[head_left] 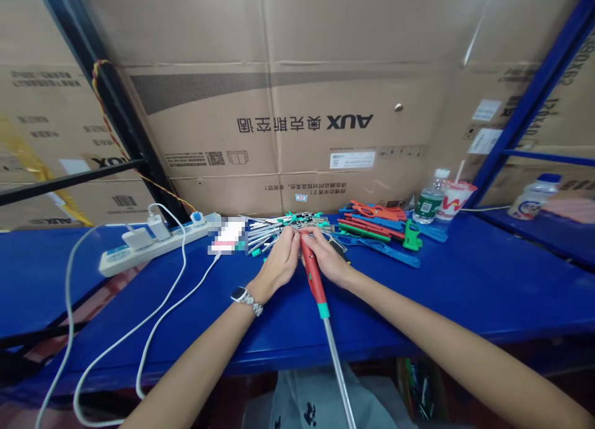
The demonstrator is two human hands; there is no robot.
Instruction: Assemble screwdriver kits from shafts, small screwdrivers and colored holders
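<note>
A red-handled metal rod [312,274] with a green collar slants from the hands down toward my lap. My right hand [329,258] is closed round the upper end of its red handle. Close against the handle's left side, my left hand [282,258] has its fingers pinched together; what lies in them is hidden. Just beyond both hands is a pile of thin metal rods [266,232] with green end pieces. Red, orange and blue plastic handle parts [379,221] lie right of the pile, with a green plastic piece [412,235] among them.
On the blue table [223,317], a white power strip [158,243] with plugs and trailing cables stands left, near a blurred phone [230,235]. A water bottle [427,199] and a cup with a straw [454,199] stand back right. Large cardboard [302,44] walls the back.
</note>
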